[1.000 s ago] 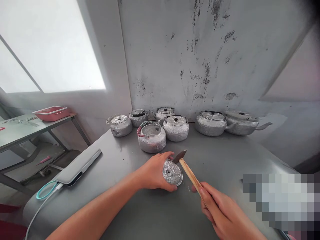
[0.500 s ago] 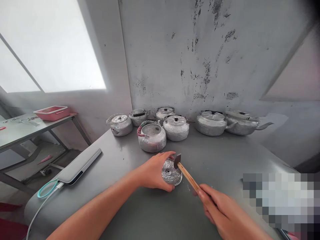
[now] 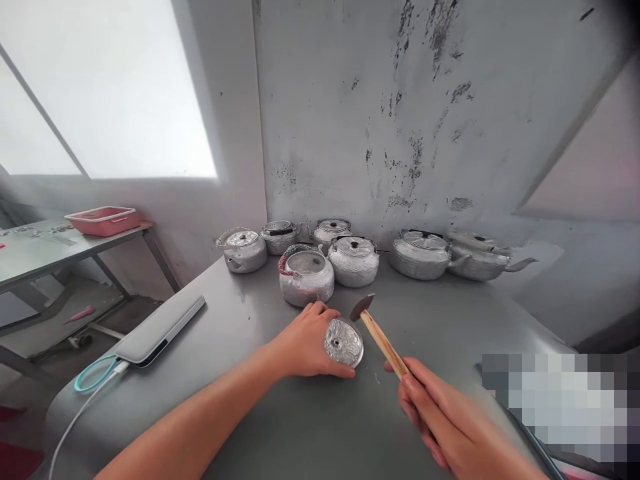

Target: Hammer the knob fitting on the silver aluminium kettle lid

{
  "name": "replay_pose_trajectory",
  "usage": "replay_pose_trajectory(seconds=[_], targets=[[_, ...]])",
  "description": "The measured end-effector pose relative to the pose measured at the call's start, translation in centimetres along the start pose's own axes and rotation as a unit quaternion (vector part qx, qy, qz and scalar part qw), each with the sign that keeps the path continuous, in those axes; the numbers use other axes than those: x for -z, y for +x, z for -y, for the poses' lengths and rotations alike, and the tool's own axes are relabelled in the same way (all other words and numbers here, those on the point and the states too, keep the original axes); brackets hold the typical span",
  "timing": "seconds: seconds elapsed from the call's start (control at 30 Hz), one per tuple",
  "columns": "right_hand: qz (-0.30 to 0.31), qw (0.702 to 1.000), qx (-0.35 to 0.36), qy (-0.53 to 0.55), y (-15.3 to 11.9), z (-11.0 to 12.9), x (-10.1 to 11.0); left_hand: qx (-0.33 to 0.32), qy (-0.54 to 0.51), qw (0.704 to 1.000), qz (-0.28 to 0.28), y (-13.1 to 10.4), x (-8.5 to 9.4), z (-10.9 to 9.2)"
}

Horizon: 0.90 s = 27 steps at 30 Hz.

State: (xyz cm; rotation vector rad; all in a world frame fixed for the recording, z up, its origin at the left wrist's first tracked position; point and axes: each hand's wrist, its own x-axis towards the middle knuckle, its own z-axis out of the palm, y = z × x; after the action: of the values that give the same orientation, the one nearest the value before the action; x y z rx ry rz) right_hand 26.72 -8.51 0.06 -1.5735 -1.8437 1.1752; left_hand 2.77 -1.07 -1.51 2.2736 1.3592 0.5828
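My left hand (image 3: pixel 313 341) grips a round, dented silver metal lid (image 3: pixel 345 345) with a small hole in its middle; the lid is tilted on the grey table (image 3: pixel 310 427). In my right hand (image 3: pixel 430 407) is a hammer (image 3: pixel 383 340) with a wooden handle and a dark metal head. The hammer's head hangs just above the lid's far right edge, apart from it. Right behind my left hand stands a lidless metal kettle (image 3: pixel 307 283) with a red and green wrapped handle.
Several dented metal kettles stand along the wall, among them a lidded kettle (image 3: pixel 354 263) and a spouted kettle (image 3: pixel 423 257). A grey power bank (image 3: pixel 163 330) with a cable lies at left. A pink basket (image 3: pixel 104 223) rests on a side table. A blurred-out patch covers the right edge.
The hammer's head has lifted a little up and away from the lid. My left hand has tilted the lid so that its top faces more to the right.
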Motion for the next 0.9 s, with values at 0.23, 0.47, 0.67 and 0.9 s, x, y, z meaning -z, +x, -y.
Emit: replay_pose_trajectory(seconds=[0.23, 0.47, 0.67, 0.9], targets=[[-0.039, 0.985, 0.053, -0.156, -1.0, -0.1, -0.1, -0.008, 0.011, 0.999, -0.032, 0.2, -0.2, -0.1], [-0.043, 0.983, 0.052, -0.172, -0.9, -0.5, -0.6, -0.010, 0.033, 0.999, -0.039, 0.3, -0.4, -0.1], [-0.065, 0.977, 0.079, -0.187, -0.7, -0.8, -0.6, -0.001, 0.014, 0.999, -0.038, 0.4, -0.7, 0.1], [-0.066, 0.977, 0.080, -0.186, -0.9, -0.9, -0.6, 0.013, -0.006, 0.999, -0.041, 0.4, -1.0, 0.1]])
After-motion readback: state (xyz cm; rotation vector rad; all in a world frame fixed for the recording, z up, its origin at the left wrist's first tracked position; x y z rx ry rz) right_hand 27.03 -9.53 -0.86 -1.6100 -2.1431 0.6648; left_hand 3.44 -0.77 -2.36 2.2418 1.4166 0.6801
